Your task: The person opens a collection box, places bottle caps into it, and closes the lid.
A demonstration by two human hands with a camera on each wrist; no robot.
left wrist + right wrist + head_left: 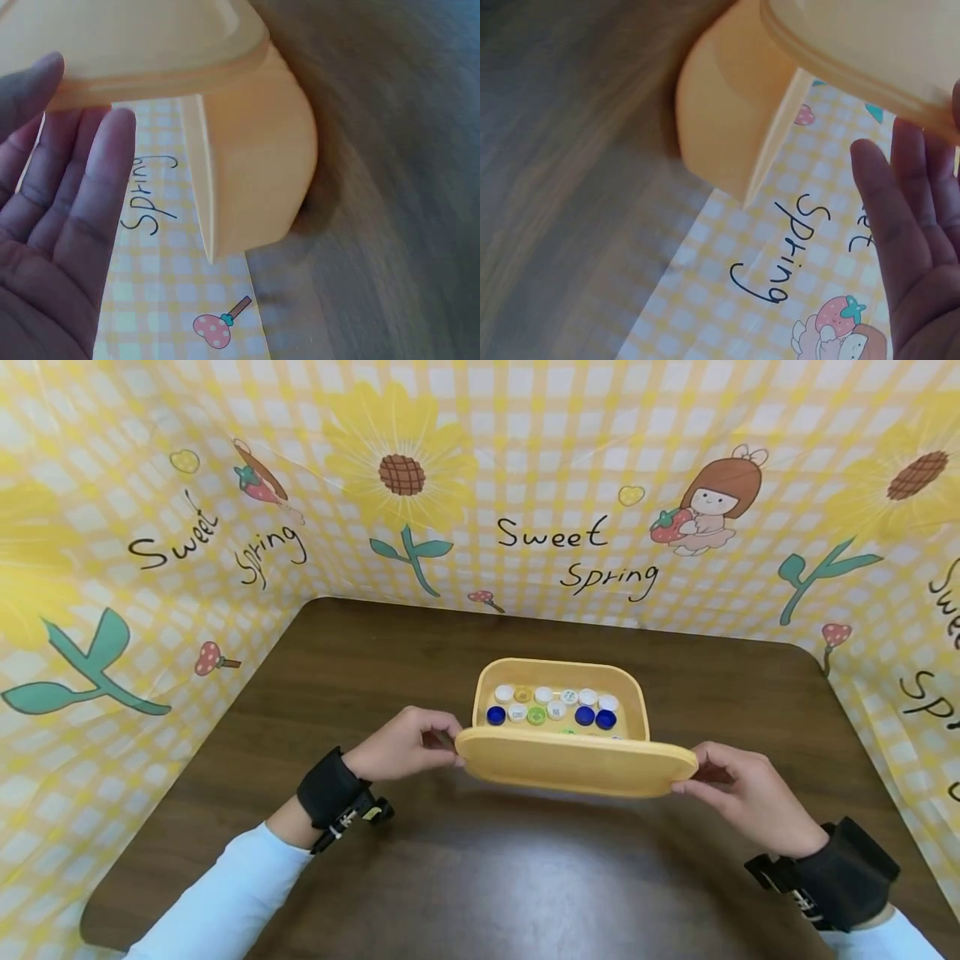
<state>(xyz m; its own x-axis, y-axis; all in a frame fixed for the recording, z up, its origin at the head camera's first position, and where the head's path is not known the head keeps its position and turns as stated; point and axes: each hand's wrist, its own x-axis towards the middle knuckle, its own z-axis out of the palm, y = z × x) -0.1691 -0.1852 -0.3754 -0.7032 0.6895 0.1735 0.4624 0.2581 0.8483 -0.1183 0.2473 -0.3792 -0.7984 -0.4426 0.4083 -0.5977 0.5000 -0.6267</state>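
A yellow plastic lid [573, 766] is held tilted over the near side of a yellow box [636, 702]. My left hand [401, 745] pinches the lid's left end between thumb and fingers. At the opposite end, my right hand [753, 793] pinches the lid the same way. Inside the box lie several bottle caps: white ones, dark blue caps [585, 716], a green cap [536, 716] and an orange cap [522, 694]. The lid hides the front of the box. Both wrist views show the lid [150, 45] above the box's side wall [727, 105].
The box stands on a dark wooden table [390, 652]. A yellow checked cloth [525, 468] with flowers and lettering rises behind the table and along its left and right sides. Black straps with small cameras are worn on both wrists.
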